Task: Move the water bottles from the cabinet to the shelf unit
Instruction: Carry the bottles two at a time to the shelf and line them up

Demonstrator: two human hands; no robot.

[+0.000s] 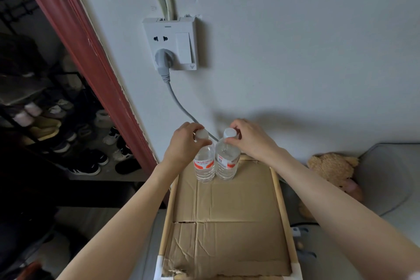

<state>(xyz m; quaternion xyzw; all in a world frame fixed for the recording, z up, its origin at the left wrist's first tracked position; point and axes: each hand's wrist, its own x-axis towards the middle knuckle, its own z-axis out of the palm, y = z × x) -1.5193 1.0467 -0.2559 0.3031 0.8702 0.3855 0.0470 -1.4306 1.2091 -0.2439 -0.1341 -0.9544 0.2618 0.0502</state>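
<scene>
- Head view: both hands are out in front, each at the neck of a water bottle, right by the white wall.
- Left hand point(185, 141) has fingers curled round the neck of the left bottle point(204, 163), just under its white cap.
- Right hand point(247, 137) pinches the neck of the right bottle point(227, 161) the same way, thumb and fingers closed below the cap.
- The two bottles stand upright, side by side and touching or nearly so, at the far end of the cardboard sheet point(227, 218) that lines the top of the wooden-framed shelf unit point(279, 191).
- Both bottles are clear with red and white labels.
- On the wall above, a socket plate point(170, 43) carries a grey plug point(161, 61), its cable running down behind the bottles.
- To the left, past a red door frame point(91, 57), a dark rack of shoes point(68, 129).
- To the right, a tan plush toy point(331, 170) lies near the wall.
</scene>
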